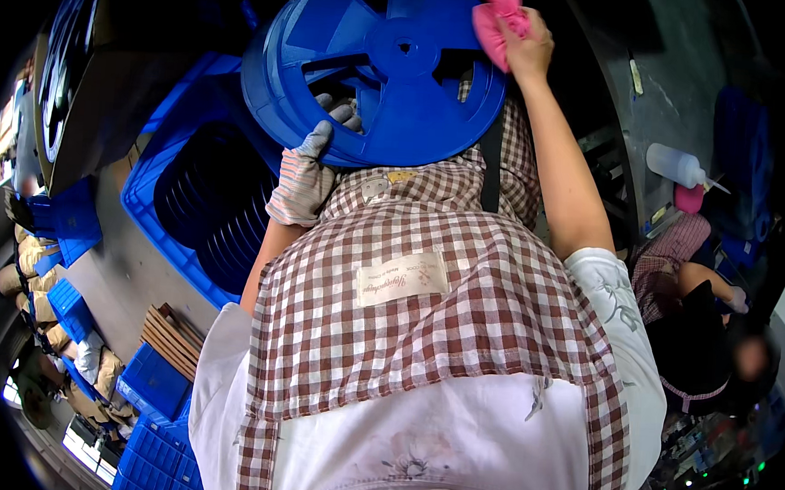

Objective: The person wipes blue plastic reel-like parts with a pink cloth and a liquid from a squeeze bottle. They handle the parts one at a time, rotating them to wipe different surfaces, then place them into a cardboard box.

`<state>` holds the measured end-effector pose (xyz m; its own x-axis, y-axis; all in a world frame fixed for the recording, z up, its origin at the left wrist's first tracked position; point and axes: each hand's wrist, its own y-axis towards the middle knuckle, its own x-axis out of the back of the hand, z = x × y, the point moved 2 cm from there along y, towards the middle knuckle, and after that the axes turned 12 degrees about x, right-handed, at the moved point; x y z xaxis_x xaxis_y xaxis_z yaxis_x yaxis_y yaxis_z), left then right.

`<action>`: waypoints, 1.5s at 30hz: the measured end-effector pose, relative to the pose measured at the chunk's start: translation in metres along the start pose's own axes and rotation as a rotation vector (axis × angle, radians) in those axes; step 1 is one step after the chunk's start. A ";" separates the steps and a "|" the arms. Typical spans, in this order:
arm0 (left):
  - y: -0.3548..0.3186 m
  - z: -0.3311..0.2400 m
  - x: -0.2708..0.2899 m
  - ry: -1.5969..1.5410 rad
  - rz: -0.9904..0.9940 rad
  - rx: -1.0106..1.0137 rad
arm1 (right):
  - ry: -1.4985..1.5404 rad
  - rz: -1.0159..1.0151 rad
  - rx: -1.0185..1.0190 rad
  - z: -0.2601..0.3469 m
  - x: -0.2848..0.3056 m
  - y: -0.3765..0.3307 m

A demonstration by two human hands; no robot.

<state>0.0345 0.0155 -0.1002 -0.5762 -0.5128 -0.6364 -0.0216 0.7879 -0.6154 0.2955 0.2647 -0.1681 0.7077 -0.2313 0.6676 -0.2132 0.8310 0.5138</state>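
Note:
A large blue plastic reel with window-like cut-outs rests at my lap, tilted toward me. My left hand, in a striped knit glove with grey fingertips, grips the near left rim. The thumb lies on the face and the other fingers show through a cut-out. At the far right rim, my bare right hand is closed on a crumpled pink cloth, which lies against the reel's edge. Part of the cloth is hidden by the fingers. The reel's far edge runs out of the picture.
Left of me stands a blue crate with a row of dark discs in it. Brown slats and blue bins lie below it. A white squeeze bottle is on the grey surface at right. Another person sits at far right.

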 end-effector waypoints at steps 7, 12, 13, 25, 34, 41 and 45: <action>0.021 0.007 0.015 -0.121 0.121 0.025 | 0.415 0.211 0.547 0.176 0.001 -0.070; 0.019 -0.003 0.005 -0.220 0.130 0.132 | 0.544 0.279 0.672 0.207 0.012 -0.076; 0.021 -0.004 0.007 -0.140 0.045 0.089 | 0.516 0.263 0.638 0.196 0.015 -0.076; 0.016 -0.006 0.008 -0.035 0.003 0.035 | -0.048 -0.032 -0.017 -0.024 -0.014 -0.009; 0.003 -0.010 -0.003 0.138 0.092 0.104 | 0.514 0.312 0.814 0.220 -0.065 0.015; 0.002 -0.009 0.010 0.081 0.069 0.049 | 0.474 0.715 0.783 0.158 0.017 -0.051; 0.010 -0.006 0.005 0.018 0.026 0.098 | 0.417 0.775 0.531 0.142 0.053 -0.046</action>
<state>0.0264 0.0229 -0.1072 -0.5901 -0.4860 -0.6447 0.0730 0.7631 -0.6422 0.2474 0.1425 -0.0801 0.4049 0.5519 0.7291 -0.9098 0.3224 0.2612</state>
